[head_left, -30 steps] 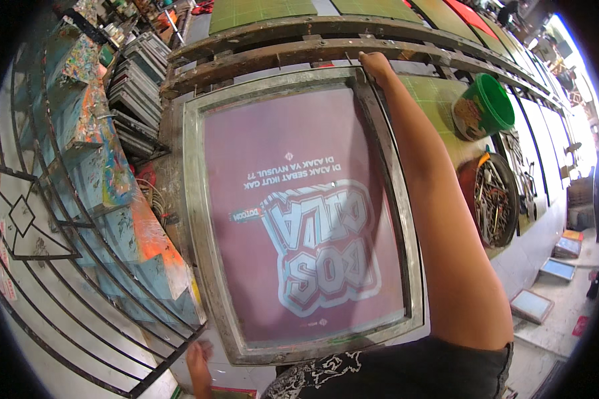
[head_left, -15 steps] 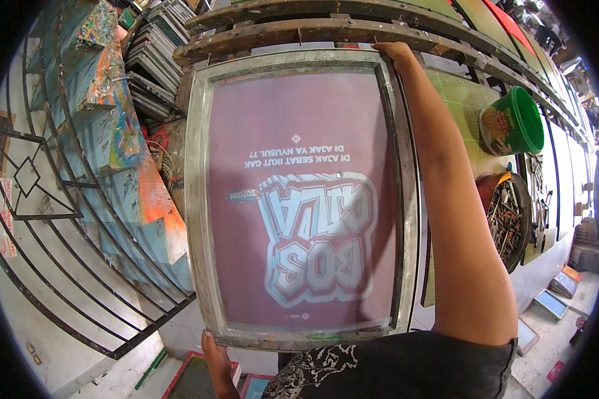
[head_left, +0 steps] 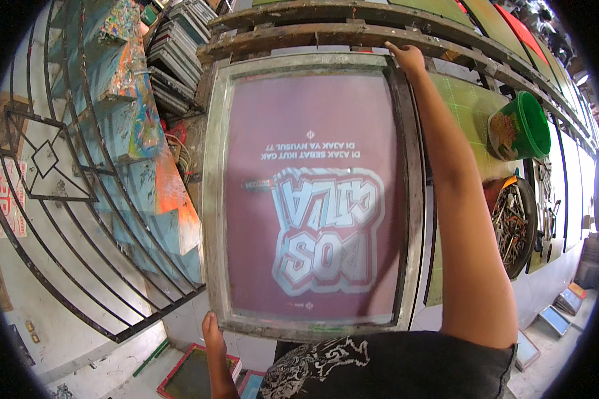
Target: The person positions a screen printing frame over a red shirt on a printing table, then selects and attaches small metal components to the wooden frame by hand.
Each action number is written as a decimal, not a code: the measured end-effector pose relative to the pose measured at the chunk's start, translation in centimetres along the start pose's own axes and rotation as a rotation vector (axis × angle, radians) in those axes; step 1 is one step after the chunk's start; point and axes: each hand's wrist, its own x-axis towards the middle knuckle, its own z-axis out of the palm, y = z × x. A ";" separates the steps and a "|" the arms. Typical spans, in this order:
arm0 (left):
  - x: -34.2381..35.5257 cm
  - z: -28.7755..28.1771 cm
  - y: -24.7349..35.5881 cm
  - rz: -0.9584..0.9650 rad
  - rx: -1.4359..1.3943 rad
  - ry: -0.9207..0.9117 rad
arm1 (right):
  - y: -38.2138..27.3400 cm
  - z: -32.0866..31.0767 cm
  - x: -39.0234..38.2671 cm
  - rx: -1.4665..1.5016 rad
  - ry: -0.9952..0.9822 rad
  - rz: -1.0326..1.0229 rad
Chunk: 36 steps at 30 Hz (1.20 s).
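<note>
A screen printing frame (head_left: 218,199) with pale metal sides stands before me, its purplish mesh (head_left: 279,100) carrying light, upside-down lettering. My left hand (head_left: 214,338) grips the near left corner, thumb up along the edge and the other fingers hidden underneath. Stretched along the right side, my right arm reaches the far right corner, where my right hand (head_left: 409,60) is closed over the frame, fingertips at its far edge. Part of the right hand's grip is hidden behind the hand itself.
Wooden rails (head_left: 339,33) run across the far side. On the right stand a green bucket (head_left: 538,126) and a round container of metal tools (head_left: 512,226). Black metal bars (head_left: 80,259) curve along the left, beside paint-stained blue steps (head_left: 123,179) and stacked frames (head_left: 173,53).
The view has shifted, so the surroundings appear farther right. The frame sits slightly right in view, its near edge a little higher. Both hands stay at the same corners.
</note>
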 end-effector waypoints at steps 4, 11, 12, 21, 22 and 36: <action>0.6 2.7 5.0 0.146 0.147 -0.065 | 1.7 -5.7 -12.7 0.189 -0.070 -0.222; 2.4 0.8 0.7 0.019 -0.256 -0.170 | 5.6 -16.5 -43.8 0.126 -0.423 0.129; 2.6 1.3 1.5 0.031 -0.234 -0.183 | 4.0 -18.0 -46.4 0.171 -0.475 0.226; 3.1 1.1 1.8 0.077 -0.207 -0.248 | 6.7 -17.2 -52.2 0.485 -0.402 0.538; 3.0 1.3 2.0 0.084 -0.202 -0.239 | 6.4 -17.3 -52.1 0.483 -0.399 0.530; 2.8 1.6 2.3 0.064 -0.269 -0.246 | 6.5 -17.1 -51.9 0.547 -0.354 0.550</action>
